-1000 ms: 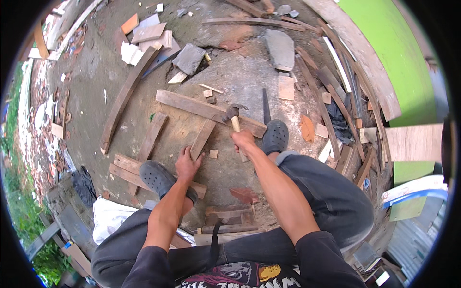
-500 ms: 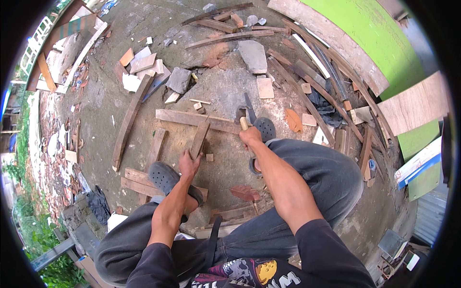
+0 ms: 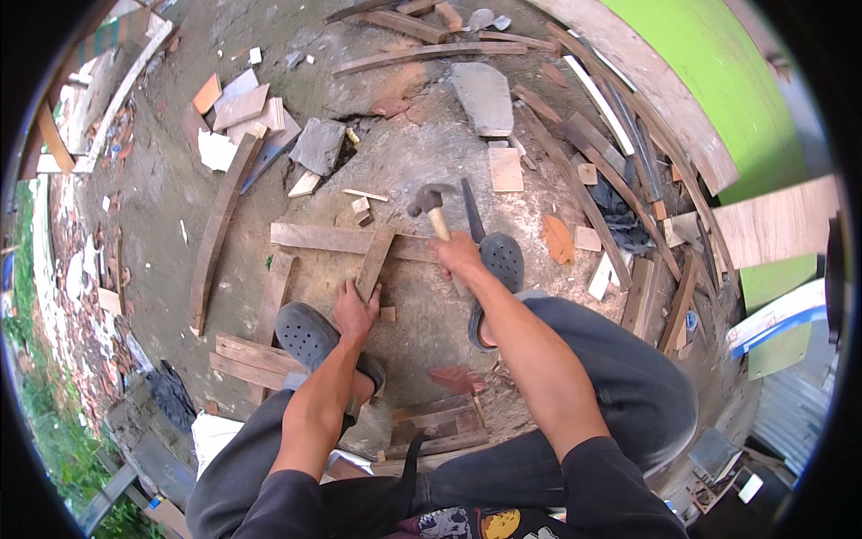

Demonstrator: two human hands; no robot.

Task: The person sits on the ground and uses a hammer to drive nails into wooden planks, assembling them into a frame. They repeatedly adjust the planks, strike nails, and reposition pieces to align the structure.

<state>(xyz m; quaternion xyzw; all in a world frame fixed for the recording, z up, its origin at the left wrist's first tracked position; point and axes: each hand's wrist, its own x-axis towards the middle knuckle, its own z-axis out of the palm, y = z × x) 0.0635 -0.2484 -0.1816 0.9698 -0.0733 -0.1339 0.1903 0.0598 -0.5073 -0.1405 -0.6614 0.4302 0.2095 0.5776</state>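
My right hand grips the wooden handle of a hammer, its dark metal head raised above a long horizontal plank. My left hand presses down on the near end of a short slanted plank that crosses onto the long one. A third board runs down from the long plank's left end. My two feet in dark grey clogs stand on either side of the work, on bare concrete ground.
Loose boards and offcuts lie all around: a curved long board at left, flat stone slabs beyond, stacked planks along a green wall at right, short boards near my left foot.
The hammer has risen from the plank joint to a raised position above it. My left hand stays on the slanted plank. The view has tilted slightly.
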